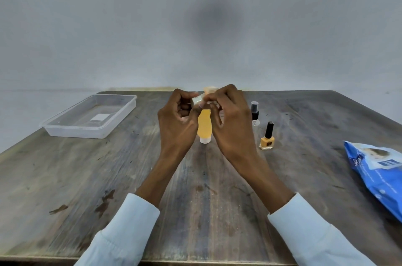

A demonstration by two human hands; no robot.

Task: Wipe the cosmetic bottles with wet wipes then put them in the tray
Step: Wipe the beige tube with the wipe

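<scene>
Bare desk lies open between the two sleeves and out to the left, so the way to the clear plastic tray at the far left has nothing standing in it. Behind the raised hands an orange tube stands on its white cap. On the right, a small spray bottle and an orange nail polish bottle stand near each other, and the blue wet wipes pack fills the right edge.
</scene>
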